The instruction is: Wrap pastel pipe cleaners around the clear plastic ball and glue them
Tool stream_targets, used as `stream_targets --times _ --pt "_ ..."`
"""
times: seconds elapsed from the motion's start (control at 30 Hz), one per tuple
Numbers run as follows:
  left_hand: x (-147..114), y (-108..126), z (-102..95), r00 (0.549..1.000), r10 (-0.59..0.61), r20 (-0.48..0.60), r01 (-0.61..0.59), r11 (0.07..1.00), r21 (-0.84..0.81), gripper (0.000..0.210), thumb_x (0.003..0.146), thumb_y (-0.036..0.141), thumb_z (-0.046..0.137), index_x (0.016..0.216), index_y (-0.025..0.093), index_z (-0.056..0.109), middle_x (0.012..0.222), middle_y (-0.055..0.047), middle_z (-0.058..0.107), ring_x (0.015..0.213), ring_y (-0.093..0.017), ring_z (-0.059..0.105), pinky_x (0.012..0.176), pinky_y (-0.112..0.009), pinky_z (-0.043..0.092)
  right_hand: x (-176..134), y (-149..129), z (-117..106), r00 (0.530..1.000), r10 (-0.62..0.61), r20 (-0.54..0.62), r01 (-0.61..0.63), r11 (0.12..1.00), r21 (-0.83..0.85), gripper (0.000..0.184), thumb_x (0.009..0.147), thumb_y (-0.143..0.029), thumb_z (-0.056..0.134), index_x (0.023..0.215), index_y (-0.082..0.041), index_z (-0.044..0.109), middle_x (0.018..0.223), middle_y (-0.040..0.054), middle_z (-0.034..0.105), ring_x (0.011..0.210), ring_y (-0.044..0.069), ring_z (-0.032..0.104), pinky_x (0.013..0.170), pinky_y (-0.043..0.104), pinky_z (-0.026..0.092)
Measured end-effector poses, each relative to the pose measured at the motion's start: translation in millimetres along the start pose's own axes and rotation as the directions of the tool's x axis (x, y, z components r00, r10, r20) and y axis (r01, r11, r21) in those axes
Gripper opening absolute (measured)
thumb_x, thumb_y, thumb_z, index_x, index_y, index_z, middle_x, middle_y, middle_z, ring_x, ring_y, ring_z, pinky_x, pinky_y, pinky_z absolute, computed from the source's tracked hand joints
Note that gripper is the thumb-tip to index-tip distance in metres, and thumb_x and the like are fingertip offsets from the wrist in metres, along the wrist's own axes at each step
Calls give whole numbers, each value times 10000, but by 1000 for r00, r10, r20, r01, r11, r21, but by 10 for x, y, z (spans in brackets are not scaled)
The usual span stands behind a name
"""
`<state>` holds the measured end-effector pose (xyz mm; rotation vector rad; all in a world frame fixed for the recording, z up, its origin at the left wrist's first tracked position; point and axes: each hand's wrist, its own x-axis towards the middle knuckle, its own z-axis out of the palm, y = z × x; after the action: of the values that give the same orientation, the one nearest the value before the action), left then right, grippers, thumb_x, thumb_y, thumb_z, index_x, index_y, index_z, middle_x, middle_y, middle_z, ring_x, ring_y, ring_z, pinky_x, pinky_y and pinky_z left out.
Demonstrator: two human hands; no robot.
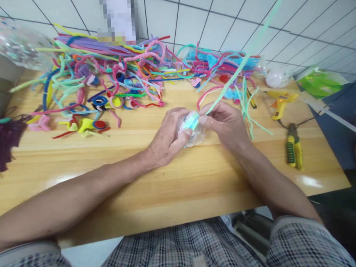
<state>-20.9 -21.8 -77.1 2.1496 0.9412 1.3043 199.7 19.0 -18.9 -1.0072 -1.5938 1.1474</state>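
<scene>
My left hand (168,140) is wrapped around a small clear, shiny round piece (198,135) with a pale green, glossy patch facing up. Its exact kind is hard to make out. Between the thumb and fingers of my right hand (227,121) is a long mint-green pipe cleaner (245,59), which slants up and away to the right. Its lower end meets the clear piece, where my two hands almost touch. Just beyond my right hand lie several loose mint-green pipe cleaners (247,107).
Colourful pipe cleaners (103,54) heap along the table's back. A transparent balloon-like ball (20,44) sits at the far left, near dark purple fabric (3,145). On the right are a yellow glue gun (279,103), yellow-green pliers (293,148) and a green packet (321,82).
</scene>
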Motion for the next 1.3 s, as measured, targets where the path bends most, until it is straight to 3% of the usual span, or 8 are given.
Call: stream_targets --times 0.5,0.73,1.3 --pt "16 16 -14 999 -43 0 43 997 -64 466 1193 509 527 1563 229 481 1526 -160 613 1460 -302 598 1280 -512 520 -77 51 82 1000 20 -11 -21 998 -52 382 780 -534 1005 927 -276 766 966 -20 737 869 161 645 748 315 500" --pt "4 46 -46 992 -118 50 124 981 -148 487 1215 558 409 1583 246 475 1595 -167 578 1533 -314 557 1329 -547 483 -98 9 109 1000 -20 -17 17 990 -139 344 833 -530 960 926 -278 746 984 -14 744 869 170 647 784 341 502" --pt "14 -30 -30 1000 16 12 -15 999 -42 481 1153 457 568 1577 245 487 1525 -169 630 1462 -320 612 1267 -529 528 -116 -36 135 1000 -12 -23 9 990 -143 434 812 -638 963 908 -285 730 997 -1 747 875 181 626 782 348 501"
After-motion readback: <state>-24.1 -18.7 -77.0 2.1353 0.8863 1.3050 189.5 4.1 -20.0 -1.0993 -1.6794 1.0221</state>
